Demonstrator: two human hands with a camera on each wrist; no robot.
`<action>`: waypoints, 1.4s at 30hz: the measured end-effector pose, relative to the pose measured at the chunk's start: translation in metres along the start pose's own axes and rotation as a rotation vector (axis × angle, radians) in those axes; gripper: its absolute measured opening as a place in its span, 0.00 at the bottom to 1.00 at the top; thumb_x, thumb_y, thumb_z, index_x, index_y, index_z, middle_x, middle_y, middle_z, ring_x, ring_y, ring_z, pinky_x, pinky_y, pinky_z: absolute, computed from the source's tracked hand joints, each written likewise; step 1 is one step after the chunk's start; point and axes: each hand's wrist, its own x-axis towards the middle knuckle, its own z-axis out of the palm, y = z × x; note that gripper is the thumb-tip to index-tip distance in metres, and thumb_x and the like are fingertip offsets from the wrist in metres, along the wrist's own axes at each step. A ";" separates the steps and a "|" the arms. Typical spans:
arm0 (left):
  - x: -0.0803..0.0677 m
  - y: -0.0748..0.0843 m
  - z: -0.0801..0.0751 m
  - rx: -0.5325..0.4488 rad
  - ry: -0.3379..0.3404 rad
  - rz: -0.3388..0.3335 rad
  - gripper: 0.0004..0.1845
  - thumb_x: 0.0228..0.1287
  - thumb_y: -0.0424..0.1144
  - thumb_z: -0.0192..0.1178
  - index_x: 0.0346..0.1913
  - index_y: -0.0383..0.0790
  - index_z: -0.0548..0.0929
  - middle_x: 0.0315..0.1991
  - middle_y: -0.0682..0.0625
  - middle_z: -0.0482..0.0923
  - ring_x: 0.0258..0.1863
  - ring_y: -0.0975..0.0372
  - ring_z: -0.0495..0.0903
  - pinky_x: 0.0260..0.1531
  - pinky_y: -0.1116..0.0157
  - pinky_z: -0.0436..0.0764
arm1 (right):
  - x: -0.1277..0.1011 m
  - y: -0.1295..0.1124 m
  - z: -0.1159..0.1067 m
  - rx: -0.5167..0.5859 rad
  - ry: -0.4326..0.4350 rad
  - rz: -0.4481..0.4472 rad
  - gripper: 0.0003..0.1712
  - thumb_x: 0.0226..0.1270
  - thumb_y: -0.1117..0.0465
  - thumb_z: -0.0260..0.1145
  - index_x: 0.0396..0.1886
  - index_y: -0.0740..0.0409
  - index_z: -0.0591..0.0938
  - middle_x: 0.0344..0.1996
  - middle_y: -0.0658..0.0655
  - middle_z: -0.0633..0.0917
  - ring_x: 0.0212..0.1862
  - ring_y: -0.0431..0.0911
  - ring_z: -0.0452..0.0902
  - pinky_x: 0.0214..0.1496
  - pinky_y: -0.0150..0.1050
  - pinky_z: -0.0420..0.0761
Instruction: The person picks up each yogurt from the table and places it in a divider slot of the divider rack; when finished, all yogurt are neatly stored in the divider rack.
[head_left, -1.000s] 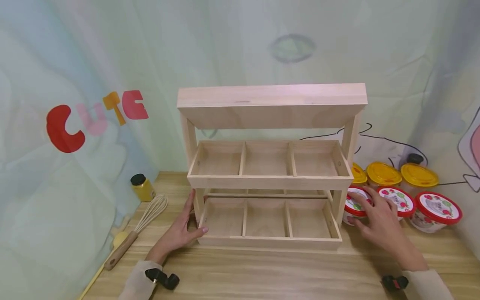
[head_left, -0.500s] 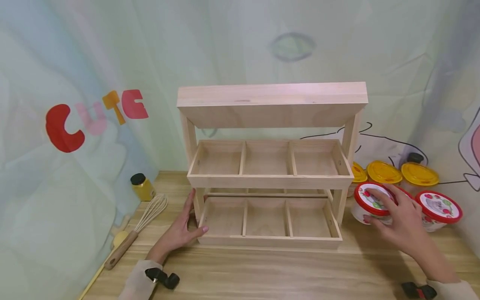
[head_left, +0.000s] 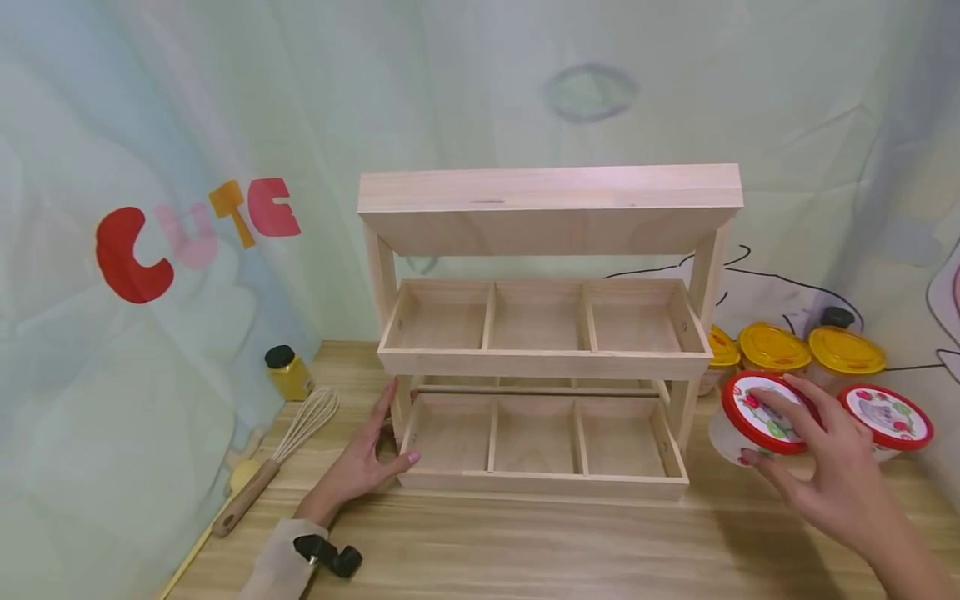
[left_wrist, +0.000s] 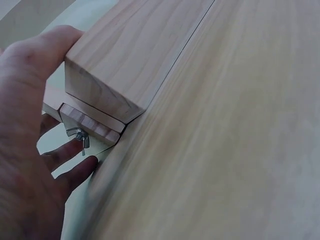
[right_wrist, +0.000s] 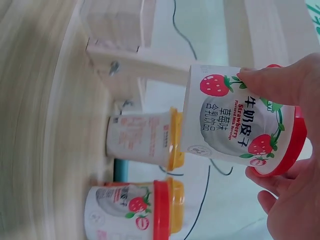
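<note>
My right hand [head_left: 836, 467] grips a strawberry milk tub [right_wrist: 225, 112] with a red lid, thumb on one side and fingers round the other. In the right wrist view its base is clear of the table. A wooden two-tier rack [head_left: 543, 367] stands in the middle, three compartments showing in each front tray. My left hand [head_left: 363, 462] rests at the rack's left side, fingers extended along it and thumb on the lower tray's front corner. Behind that corner, the left wrist view shows a wing nut [left_wrist: 79, 135] near the fingers.
Another red-lidded tub [head_left: 888, 421] stands on the right, with several yellow-lidded tubs [head_left: 772, 346] behind and a dark-capped container [head_left: 836, 317] at the back. Left of the rack are a whisk [head_left: 277, 458] and a yellow jar [head_left: 288, 372] with a black lid.
My right hand has taken hold of the tub beside the rack, lifted it and drawn it right and towards me. My left hand has stayed at the rack.
</note>
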 end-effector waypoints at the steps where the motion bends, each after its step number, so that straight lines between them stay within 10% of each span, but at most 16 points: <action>1: 0.000 0.001 0.000 -0.002 0.000 0.000 0.65 0.64 0.38 0.77 0.89 0.49 0.37 0.83 0.42 0.68 0.81 0.71 0.62 0.74 0.51 0.75 | 0.000 -0.003 -0.001 -0.001 0.001 -0.004 0.55 0.37 0.65 0.89 0.72 0.47 0.79 0.73 0.73 0.71 0.66 0.75 0.64 0.67 0.84 0.58; 13: 0.000 0.002 -0.003 0.009 -0.010 0.019 0.63 0.65 0.38 0.76 0.89 0.47 0.39 0.83 0.40 0.67 0.81 0.67 0.64 0.73 0.63 0.75 | 0.002 -0.035 0.000 0.035 -0.024 -0.071 0.59 0.33 0.64 0.92 0.73 0.43 0.80 0.74 0.65 0.73 0.69 0.64 0.66 0.57 0.67 0.69; 25: 0.003 0.005 -0.002 0.018 -0.039 -0.001 0.63 0.66 0.39 0.75 0.89 0.47 0.37 0.84 0.39 0.65 0.81 0.44 0.68 0.76 0.55 0.73 | 0.002 -0.064 0.019 0.045 -0.141 -0.106 0.57 0.42 0.57 0.92 0.76 0.34 0.77 0.79 0.57 0.72 0.71 0.53 0.68 0.59 0.20 0.73; 42: 0.001 0.003 0.000 -0.032 -0.054 -0.028 0.66 0.63 0.40 0.76 0.89 0.49 0.35 0.85 0.37 0.62 0.80 0.37 0.66 0.74 0.35 0.71 | 0.020 -0.089 0.058 0.130 -0.185 -0.218 0.54 0.47 0.59 0.89 0.75 0.31 0.77 0.80 0.51 0.71 0.72 0.49 0.71 0.60 0.46 0.88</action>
